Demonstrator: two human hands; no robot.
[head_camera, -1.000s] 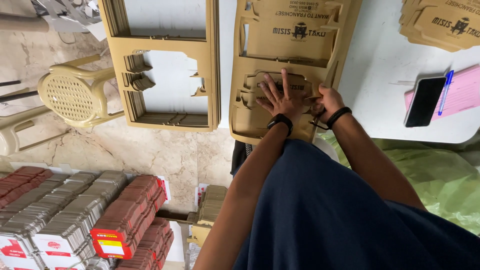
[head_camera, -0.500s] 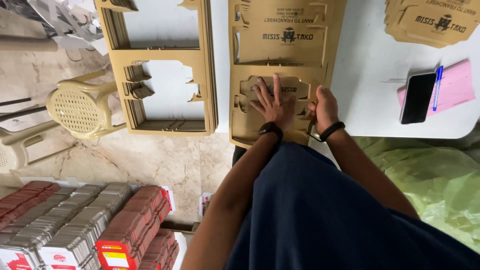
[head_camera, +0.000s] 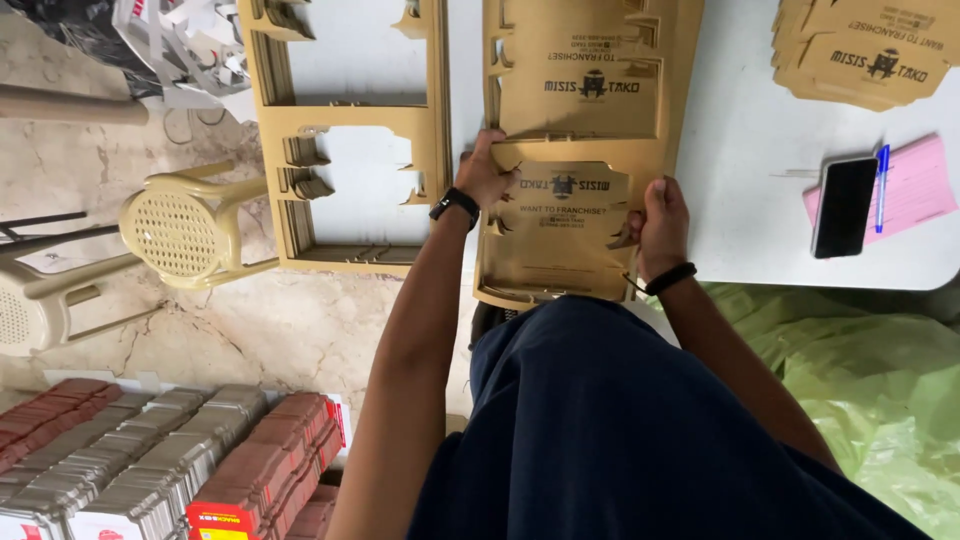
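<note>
At the near edge of the white desk (head_camera: 760, 150), both hands grip 1 die-cut cardboard blank (head_camera: 565, 225) by its sides — the left hand (head_camera: 487, 170) pinching the upper left corner, the right hand (head_camera: 660, 222) closed on the right edge, so the piece can be worked free of the sheet stack (head_camera: 590, 70) under it. It lies flat on that stack, printed side up. Left of it sits a spent frame sheet (head_camera: 350, 130) with its panels gone (kept apart from the full ones). Finished blanks (head_camera: 870, 50) are piled at the far right corner, near a phone (head_camera: 843, 206), pen (head_camera: 881, 185) and pink pad (head_camera: 915, 185) — out of the hands' way
</note>
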